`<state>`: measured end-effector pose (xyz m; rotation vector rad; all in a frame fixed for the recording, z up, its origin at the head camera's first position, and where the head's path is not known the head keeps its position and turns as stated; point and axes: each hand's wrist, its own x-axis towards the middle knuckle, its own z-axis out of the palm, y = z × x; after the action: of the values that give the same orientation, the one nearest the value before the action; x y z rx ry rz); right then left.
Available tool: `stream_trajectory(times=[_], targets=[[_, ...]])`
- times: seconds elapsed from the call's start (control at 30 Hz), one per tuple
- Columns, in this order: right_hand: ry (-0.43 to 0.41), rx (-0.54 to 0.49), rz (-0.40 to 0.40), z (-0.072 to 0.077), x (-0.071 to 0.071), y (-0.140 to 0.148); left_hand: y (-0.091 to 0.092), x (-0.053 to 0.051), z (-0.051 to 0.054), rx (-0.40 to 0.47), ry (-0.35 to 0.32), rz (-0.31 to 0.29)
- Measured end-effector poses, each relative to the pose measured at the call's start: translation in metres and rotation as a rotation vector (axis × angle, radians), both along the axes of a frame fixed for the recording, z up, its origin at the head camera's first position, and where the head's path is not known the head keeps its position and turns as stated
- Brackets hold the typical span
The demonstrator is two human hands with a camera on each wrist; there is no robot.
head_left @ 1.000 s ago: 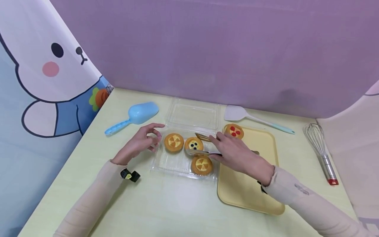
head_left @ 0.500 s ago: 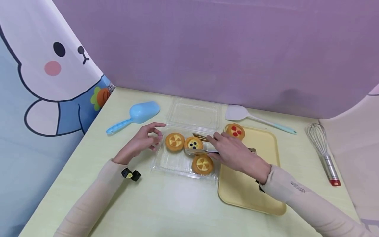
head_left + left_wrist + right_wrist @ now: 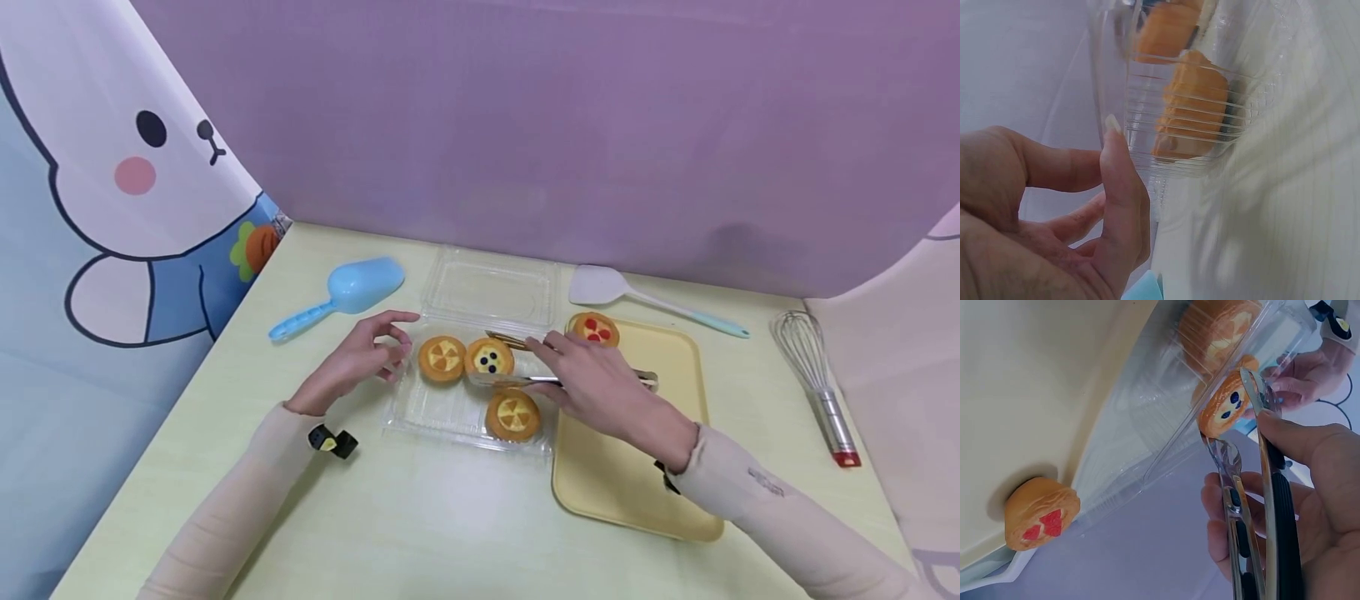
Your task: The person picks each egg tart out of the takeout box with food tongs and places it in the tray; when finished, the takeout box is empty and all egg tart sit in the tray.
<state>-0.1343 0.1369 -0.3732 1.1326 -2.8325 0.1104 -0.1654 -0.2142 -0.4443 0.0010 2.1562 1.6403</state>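
My left hand (image 3: 360, 358) is at the left edge of a clear plastic clamshell container (image 3: 438, 412), pinching its rim (image 3: 1105, 81) between thumb and fingers. In my right hand (image 3: 592, 379) I grip metal tongs (image 3: 1250, 531) with black grips. The tongs' tips stand on either side of a blueberry-topped tart (image 3: 489, 357) in the container; whether they squeeze it I cannot tell. Two tarts with a wedge pattern share the container: one at the left (image 3: 442, 359), one at the front right (image 3: 513, 415).
A tart with red topping (image 3: 596, 329) sits at the back left corner of the yellow tray (image 3: 637, 492). Behind lie the container's lid (image 3: 495, 287), folded back, and a white spatula (image 3: 600, 285). A blue scoop (image 3: 360, 286) is at the left, a whisk (image 3: 817, 383) at the right.
The blueberry tart has shifted slightly backward, and its topping shows more fully. The tongs' tips have moved a little left. My left hand has stayed at the container's edge.
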Motion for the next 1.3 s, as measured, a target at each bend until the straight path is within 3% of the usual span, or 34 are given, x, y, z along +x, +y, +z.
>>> stream_trajectory(times=[0.7,1.0,1.3], targets=[[0.112,-0.094,-0.146,0.018,0.008,0.059,0.0,0.002,0.001,-0.011,0.003,-0.012],[0.148,-0.105,-0.267,0.021,0.007,0.104,0.001,0.001,0.0,0.001,0.002,-0.013],[0.153,-0.068,-0.358,0.013,0.009,0.156,0.0,0.001,0.001,-0.027,0.017,-0.019]])
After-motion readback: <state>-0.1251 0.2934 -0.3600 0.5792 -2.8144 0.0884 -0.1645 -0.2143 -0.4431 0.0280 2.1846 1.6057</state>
